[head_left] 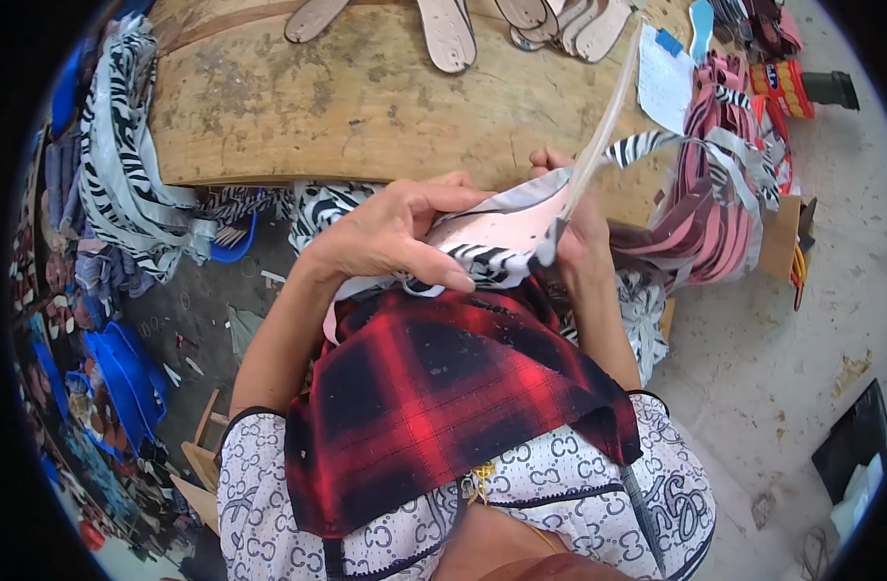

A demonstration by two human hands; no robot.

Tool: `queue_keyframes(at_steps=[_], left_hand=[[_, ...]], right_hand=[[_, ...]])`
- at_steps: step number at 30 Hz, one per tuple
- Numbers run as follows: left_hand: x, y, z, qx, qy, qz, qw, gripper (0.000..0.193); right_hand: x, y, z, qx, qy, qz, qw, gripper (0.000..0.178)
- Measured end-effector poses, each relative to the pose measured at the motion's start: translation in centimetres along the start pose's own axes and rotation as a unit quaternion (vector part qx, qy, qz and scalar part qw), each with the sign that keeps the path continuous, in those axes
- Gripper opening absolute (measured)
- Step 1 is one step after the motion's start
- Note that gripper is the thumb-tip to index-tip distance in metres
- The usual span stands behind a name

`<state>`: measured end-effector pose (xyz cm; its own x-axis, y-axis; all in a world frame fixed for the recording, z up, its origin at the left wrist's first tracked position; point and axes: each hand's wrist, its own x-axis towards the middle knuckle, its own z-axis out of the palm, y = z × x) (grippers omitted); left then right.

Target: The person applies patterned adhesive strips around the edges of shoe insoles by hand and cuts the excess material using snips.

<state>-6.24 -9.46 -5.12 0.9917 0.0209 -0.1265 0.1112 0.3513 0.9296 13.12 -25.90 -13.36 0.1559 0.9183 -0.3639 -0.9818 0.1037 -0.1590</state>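
Above my lap, a pale pink shoe insole (492,229) with black-and-white zebra-striped material along its near edge is held between both hands. My left hand (390,225) is closed on its left end, thumb on the near edge and fingers at the far edge. At the other end my right hand (585,232) grips the insole, its fingers partly hidden behind it. From that end a pale translucent strip (613,111) rises up and to the right, slightly blurred. A zebra-striped band (647,145) trails off to the right beyond my right hand.
A worn wooden table (298,107) lies ahead, with several insoles (448,34) at its far side. Zebra strips (124,145) hang at its left, and pink strips (715,213) are heaped at its right. A paper sheet (664,77) and red-yellow can (784,89) are beyond.
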Motion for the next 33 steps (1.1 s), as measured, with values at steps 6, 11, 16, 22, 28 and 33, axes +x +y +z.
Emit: queue_keyframes(at_steps=[6,11,16,22,28,33], left_hand=[[-0.2,-2.1,-0.9,0.024,0.014,-0.006,1.000,0.063],[-0.6,-2.3,-0.5,0.107,-0.021,-0.022,0.994,0.063],[-0.5,-2.2,-0.4,0.063,-0.088,0.003,0.994,0.063],[-0.8,-2.6,-1.5,0.095,-0.039,0.016,0.995,0.062],[-1.1,-3.6,-1.9,0.173,0.036,0.053,0.983,0.063],[-2.5,-2.6,-2.0,0.065,0.000,0.042,0.997,0.065]], right_hand=[[-4.8,2.7,4.9,-0.370,0.033,0.002,0.928,0.031],[-3.7,5.0,5.6,-0.221,0.170,-0.132,0.951,0.028],[-2.9,4.2,4.0,-0.232,0.162,-0.045,0.958,0.034],[-4.0,2.2,7.7,-0.275,0.101,-0.083,0.953,0.051],[-3.4,4.3,8.6,-0.229,0.051,-0.083,0.969,0.056],[0.1,5.1,6.3,-0.292,0.150,-0.094,0.940,0.034]])
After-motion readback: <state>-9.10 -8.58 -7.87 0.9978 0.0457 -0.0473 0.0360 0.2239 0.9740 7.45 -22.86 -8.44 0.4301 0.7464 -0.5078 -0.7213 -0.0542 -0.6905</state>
